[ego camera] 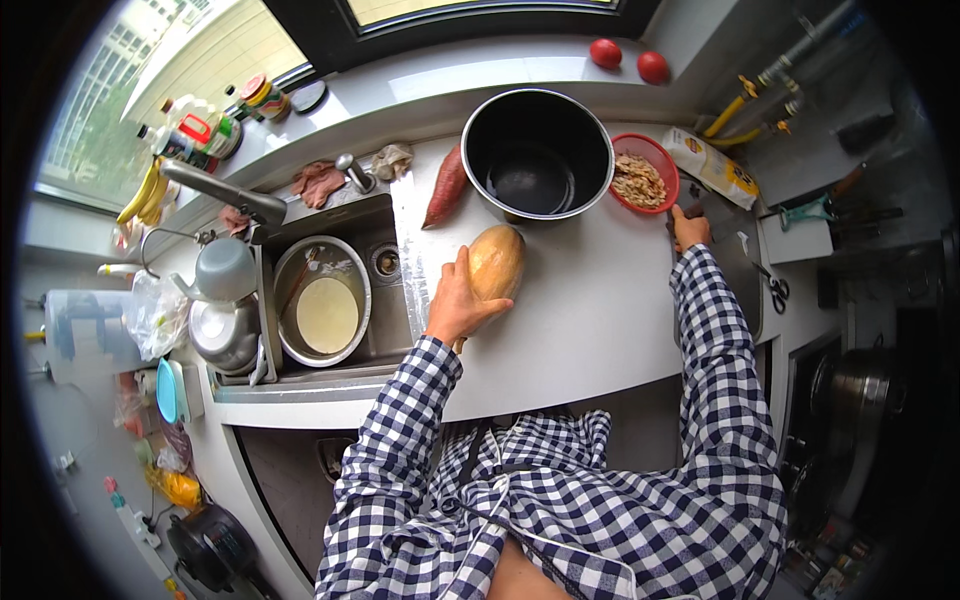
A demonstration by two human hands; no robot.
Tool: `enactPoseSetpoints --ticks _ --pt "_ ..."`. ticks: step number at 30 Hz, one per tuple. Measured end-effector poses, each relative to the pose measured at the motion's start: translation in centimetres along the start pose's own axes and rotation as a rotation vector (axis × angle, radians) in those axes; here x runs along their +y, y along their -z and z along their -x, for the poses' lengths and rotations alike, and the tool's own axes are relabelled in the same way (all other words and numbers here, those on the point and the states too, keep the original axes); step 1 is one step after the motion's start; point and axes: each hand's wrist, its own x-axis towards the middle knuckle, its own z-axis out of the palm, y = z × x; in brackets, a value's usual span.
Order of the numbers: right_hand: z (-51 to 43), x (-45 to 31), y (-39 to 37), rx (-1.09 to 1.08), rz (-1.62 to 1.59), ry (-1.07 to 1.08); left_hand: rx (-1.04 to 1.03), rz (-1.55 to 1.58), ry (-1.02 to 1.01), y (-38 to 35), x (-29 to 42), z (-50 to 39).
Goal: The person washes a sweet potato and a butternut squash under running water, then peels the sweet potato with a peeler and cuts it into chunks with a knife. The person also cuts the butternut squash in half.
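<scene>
My left hand (pixel 459 300) grips the near left side of an orange-tan squash (pixel 497 262), thumb across its near end, on the white countertop (pixel 585 315). My right hand (pixel 690 229) is closed around a dark handle (pixel 696 210), seemingly a knife's, at the left edge of a dark grey board (pixel 724 277); my hand and sleeve hide part of it. Beyond the squash stands a large dark-lined pot (pixel 536 161). Left of the pot lies a red-skinned sweet potato (pixel 447 187). To its right, a red plastic basket (pixel 673 169) holds pale brown pieces (pixel 637 181).
At left, a metal bowl (pixel 367 315) with pale liquid stands in the sink (pixel 390 330), below a faucet (pixel 225 187). Two tomatoes (pixel 606 54) sit on the windowsill. Scissors (pixel 778 289) lie right of the board, a white package (pixel 712 165) behind it.
</scene>
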Motion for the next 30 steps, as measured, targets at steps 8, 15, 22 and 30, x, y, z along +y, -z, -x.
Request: enactPoseSetpoints --ticks 8,15,22,30 --pt "-0.9 0.4 0.2 0.008 0.012 -0.036 -0.044 0.148 -0.026 1.1 -3.9 -1.2" --pt "0.8 4.8 -2.4 0.318 -0.026 0.283 0.227 0.142 0.003 4.0 -11.9 -10.2" --pt "8.2 9.2 -0.3 0.014 -0.527 0.21 0.246 0.035 -0.037 3.7 -9.7 -16.9" --pt "6.5 12.5 9.4 0.08 -0.596 0.046 0.152 0.122 -0.229 2.1 -5.2 -18.8"
